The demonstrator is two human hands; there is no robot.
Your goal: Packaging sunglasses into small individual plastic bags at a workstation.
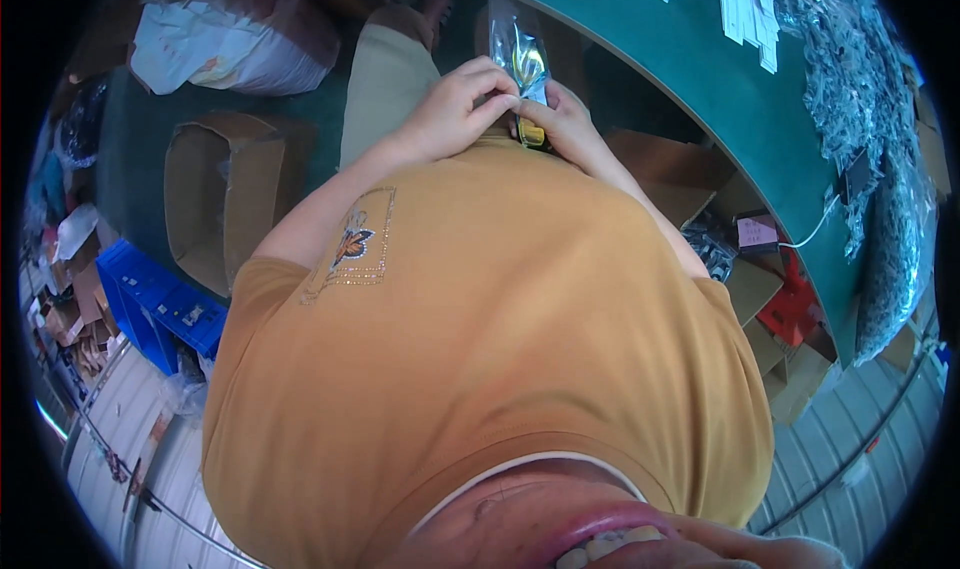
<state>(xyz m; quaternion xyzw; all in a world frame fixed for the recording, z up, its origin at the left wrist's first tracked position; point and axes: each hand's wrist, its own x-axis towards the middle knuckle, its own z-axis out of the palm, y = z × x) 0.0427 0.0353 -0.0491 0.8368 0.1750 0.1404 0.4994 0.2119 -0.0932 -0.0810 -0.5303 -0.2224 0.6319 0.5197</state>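
In front of my waist, both hands hold a slim clear plastic packet (518, 54) with a yellow and black item inside. My left hand (462, 107) pinches the packet's left edge between thumb and forefinger. Against its right side is my right hand (565, 127), thumb brought close to the left fingertips. The packet's upper part stands up beyond my fingers, and its yellow lower end shows below them. What exactly lies inside is too small and shiny to make out.
A green curved table (690, 59) runs along the right, bearing a heap of clear plastic packets (850, 79) and white strips (748, 14). At left are an open cardboard box (235, 149), a white sack (240, 44) and a blue crate (150, 304). Open cartons (660, 174) stand beneath the table.
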